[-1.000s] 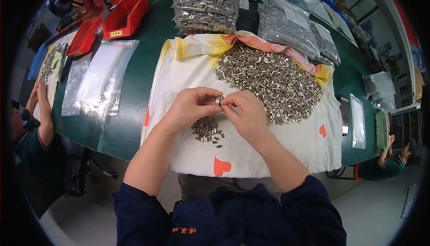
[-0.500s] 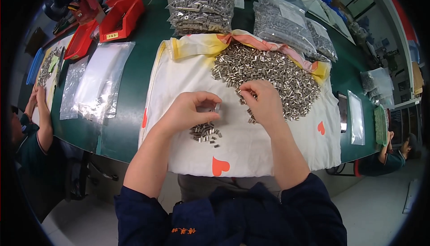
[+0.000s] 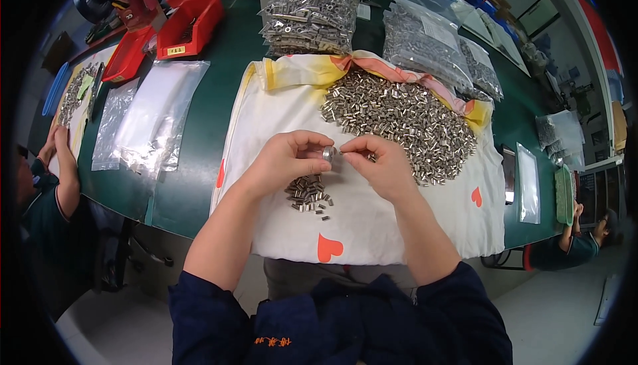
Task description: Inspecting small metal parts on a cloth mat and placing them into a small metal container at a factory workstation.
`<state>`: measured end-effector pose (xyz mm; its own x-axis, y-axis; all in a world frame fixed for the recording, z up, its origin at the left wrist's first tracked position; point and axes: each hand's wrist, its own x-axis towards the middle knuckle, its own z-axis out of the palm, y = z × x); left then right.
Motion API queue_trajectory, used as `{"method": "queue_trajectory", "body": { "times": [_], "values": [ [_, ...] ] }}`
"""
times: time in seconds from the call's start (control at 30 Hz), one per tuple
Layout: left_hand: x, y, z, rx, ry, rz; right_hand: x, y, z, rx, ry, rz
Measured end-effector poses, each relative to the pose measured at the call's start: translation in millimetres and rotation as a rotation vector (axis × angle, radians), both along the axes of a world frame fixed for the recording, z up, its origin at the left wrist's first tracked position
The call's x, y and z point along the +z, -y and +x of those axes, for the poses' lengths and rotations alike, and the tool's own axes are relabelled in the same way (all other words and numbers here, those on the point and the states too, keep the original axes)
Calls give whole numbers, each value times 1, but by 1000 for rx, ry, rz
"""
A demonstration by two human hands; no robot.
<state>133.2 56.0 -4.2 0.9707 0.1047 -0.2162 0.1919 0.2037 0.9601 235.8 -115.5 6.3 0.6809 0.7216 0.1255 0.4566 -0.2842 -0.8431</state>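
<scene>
Between the thumb and fingers of my left hand (image 3: 282, 162) is a short, round, shiny metal piece (image 3: 327, 153), its flat end turned to the right. My right hand (image 3: 385, 165) is closed in a pinch just beside that end, on what looks like a small metal cylinder (image 3: 341, 153), mostly covered by the fingertips. A big heap of small silvery metal cylinders (image 3: 405, 116) lies on the white cloth (image 3: 266, 232) beyond my right hand. Below my left hand sits a smaller heap of the same cylinders (image 3: 306, 194).
Clear bags packed with metal parts (image 3: 310, 9) stand behind the cloth, with more bags (image 3: 425, 39) to their right. Red bins (image 3: 191, 24) and flat plastic bags (image 3: 156, 112) are on the left. People work at both sides; a green basket (image 3: 564, 195) is far right.
My right hand has come away from the large heap, leftward and slightly nearer, and its fingertips now meet the round piece in my left hand. The whole view has shifted slightly.
</scene>
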Motion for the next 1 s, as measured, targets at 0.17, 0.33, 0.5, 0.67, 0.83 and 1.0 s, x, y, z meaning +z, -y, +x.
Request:
{"method": "queue_trajectory", "body": {
  "times": [0.17,0.33,0.5,0.67,0.83,1.0],
  "values": [
    [0,0,0,-12,30,-6,-3,-6,-8,60,-231,65],
    [-3,-2,-1,-10,39,23,-7,-9,-15,39,285,103],
    [-6,-2,-1,12,18,146,-8,-9,-14,59,307,109],
    [0,-2,-2,-35,5,101,-3,-3,-9,76,-73,76],
    [-4,0,-3,-25,7,98,8,3,6,-74,178,39],
    [13,7,-3,-238,52,586,-3,18,29,-2,464,-238]
  ]
}}
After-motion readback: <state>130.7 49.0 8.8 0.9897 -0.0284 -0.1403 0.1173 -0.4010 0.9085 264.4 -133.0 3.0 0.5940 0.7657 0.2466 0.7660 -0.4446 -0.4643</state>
